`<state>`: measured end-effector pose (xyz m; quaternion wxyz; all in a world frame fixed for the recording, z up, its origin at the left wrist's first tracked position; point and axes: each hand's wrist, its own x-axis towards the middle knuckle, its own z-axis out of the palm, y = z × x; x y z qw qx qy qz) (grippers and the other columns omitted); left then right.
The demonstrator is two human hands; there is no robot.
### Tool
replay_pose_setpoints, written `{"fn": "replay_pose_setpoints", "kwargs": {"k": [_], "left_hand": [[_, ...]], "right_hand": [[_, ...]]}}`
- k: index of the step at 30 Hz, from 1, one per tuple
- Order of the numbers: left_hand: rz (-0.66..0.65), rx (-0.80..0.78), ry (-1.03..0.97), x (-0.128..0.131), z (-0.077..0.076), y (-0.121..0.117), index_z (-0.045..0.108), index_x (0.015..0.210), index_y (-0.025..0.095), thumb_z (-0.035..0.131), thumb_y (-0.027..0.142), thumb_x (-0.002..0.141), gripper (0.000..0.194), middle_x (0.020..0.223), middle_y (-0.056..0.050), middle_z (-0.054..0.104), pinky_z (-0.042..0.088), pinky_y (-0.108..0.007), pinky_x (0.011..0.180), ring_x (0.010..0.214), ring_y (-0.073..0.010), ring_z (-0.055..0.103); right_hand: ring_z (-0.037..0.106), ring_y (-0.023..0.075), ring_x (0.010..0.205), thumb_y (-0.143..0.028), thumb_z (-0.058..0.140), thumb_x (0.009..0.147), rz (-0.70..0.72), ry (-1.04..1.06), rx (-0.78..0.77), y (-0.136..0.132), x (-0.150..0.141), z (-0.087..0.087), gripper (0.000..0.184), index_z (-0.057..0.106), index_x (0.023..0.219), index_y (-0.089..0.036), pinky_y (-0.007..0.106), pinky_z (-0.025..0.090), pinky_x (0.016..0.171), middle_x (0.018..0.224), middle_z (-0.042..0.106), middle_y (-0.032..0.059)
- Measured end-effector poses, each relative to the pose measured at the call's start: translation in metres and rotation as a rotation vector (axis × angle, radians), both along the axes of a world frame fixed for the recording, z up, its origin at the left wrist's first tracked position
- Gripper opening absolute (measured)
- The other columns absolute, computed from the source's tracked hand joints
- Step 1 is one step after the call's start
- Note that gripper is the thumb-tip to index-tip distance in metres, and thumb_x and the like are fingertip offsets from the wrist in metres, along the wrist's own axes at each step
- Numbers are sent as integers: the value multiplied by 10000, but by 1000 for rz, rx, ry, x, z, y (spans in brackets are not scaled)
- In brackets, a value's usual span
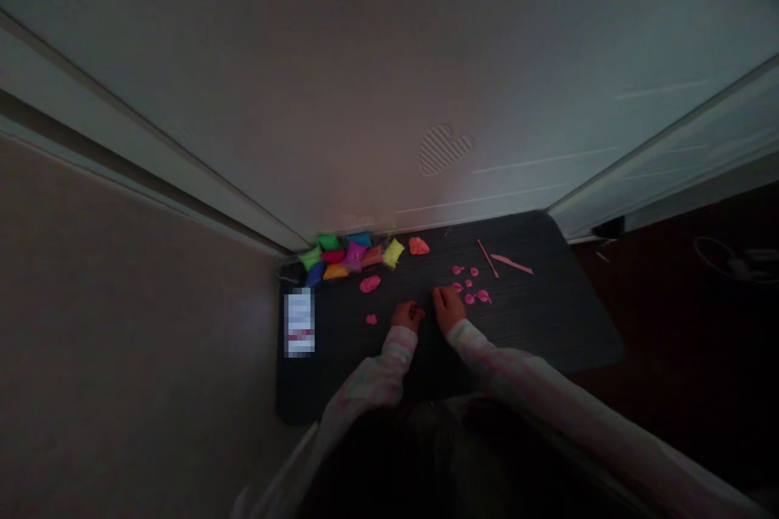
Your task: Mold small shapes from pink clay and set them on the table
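Note:
The scene is dim. My left hand (406, 314) rests on a dark table (548, 316), its fingers curled; whether they hold anything is hidden. My right hand (449, 306) lies on the table just right of it, fingers reaching toward several small pink clay pieces (470, 285). A larger pink clay lump (369, 284) and a small pink bit (371, 319) lie left of my left hand. Two thin pink modelling tools (502, 261) lie farther back on the right.
A pile of bright clay packets (346, 255) in several colours sits at the table's back left, with an orange lump (419, 246) beside it. A phone-like flat object (299, 322) lies at the left edge. A pale wall rises behind the table.

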<state>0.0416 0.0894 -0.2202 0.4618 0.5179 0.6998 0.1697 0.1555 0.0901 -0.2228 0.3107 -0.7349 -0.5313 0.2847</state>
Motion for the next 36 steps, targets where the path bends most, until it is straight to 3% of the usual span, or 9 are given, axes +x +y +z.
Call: {"fn": "replay_pose_setpoints", "kwargs": {"k": [8, 12, 16, 24, 36], "left_hand": [[22, 20, 54, -32, 0, -16, 516, 1053, 157, 474, 281, 827, 261, 1079, -74, 546, 468, -391, 773, 915, -181, 552], [55, -9, 41, -40, 1, -38, 524, 1038, 154, 473, 281, 828, 251, 1055, -70, 557, 474, -382, 760, 892, -173, 559], [75, -37, 2, -39, 0, -50, 530, 1024, 152, 473, 281, 828, 242, 1040, -67, 564, 476, -376, 754, 878, -169, 563], [109, -102, -34, -43, 1, -47, 549, 985, 155, 463, 282, 833, 216, 1017, -62, 577, 469, -374, 766, 875, -162, 564], [65, -174, -53, -46, 4, -42, 565, 947, 156, 456, 278, 837, 197, 999, -58, 588, 459, -379, 788, 884, -160, 562]], "right_hand": [[556, 182, 927, -274, 481, 844, -49, -292, -11, 32, -30, -6, 262, 507, 1079, -162, 389, 471, 776, 1103, 539, 67], [540, 199, 966, -274, 491, 838, -124, -440, -41, 33, -42, -8, 281, 498, 1093, -156, 415, 454, 801, 1127, 525, 71], [503, 220, 1028, -288, 497, 832, -105, -544, -46, 28, -46, -11, 296, 495, 1098, -158, 452, 408, 853, 1162, 502, 72], [403, 317, 1084, -325, 425, 812, -61, -609, -34, 26, -47, -15, 356, 519, 1069, -98, 509, 232, 880, 1120, 514, 176], [391, 340, 1061, -393, 420, 761, -81, -633, -42, 27, -49, -16, 425, 517, 1058, -105, 514, 220, 858, 1111, 499, 191]]}}
